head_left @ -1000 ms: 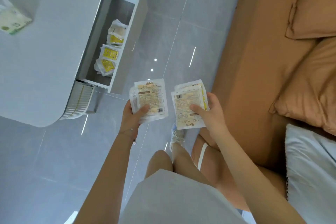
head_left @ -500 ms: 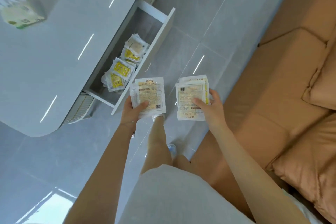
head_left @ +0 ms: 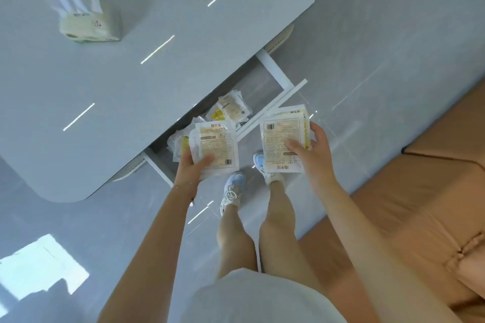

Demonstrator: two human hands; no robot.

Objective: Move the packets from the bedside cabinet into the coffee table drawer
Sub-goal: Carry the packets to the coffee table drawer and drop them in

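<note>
My left hand (head_left: pixel 193 168) grips a small stack of white and yellow packets (head_left: pixel 216 145), held over the near end of the open coffee table drawer (head_left: pixel 275 72). A second stack of packets (head_left: pixel 282 139) is in my right hand (head_left: pixel 312 157), just outside the drawer's white front panel and above the floor. Several more packets (head_left: pixel 231 110) lie inside the drawer, partly hidden by the left stack and the tabletop.
The grey coffee table (head_left: pixel 131 73) fills the upper left, with a tissue pack (head_left: pixel 86 26) on it. An orange sofa (head_left: pixel 420 204) runs along the right. My legs and blue-white shoes (head_left: pixel 233 189) stand on the grey tiled floor between them.
I have stepped closer to the table. The left stack has moved from in front of the drawer panel to over the drawer; the right stack has come up to the panel.
</note>
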